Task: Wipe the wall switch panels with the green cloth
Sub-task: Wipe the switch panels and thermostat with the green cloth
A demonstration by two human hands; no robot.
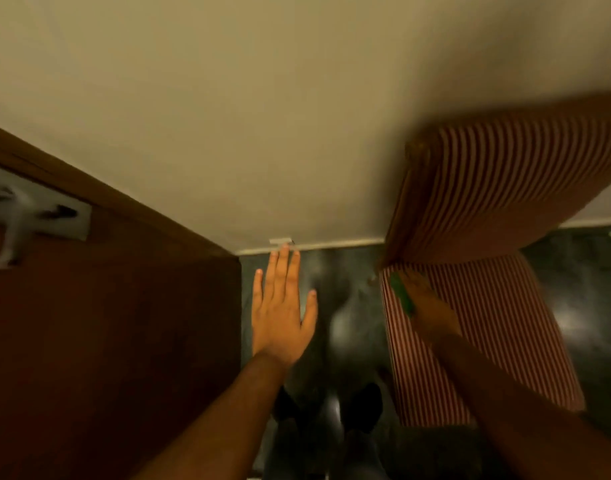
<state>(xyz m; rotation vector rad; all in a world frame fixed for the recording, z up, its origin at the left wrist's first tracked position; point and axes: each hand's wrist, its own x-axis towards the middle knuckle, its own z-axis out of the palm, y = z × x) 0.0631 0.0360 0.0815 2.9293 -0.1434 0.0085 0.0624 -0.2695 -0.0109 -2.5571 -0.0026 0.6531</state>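
Observation:
My left hand is stretched out flat with its fingers apart, holding nothing, in front of the beige wall near the skirting. My right hand is blurred and closed around the green cloth, of which only a narrow green strip shows. It lies over the striped cushion. A small white plate sits low on the wall just above my left fingertips; I cannot tell whether it is a switch panel.
A brown wooden door with a silver lever handle fills the left. A red-and-white striped sofa or chair stands at the right against the wall. The floor is dark and glossy, with my feet below.

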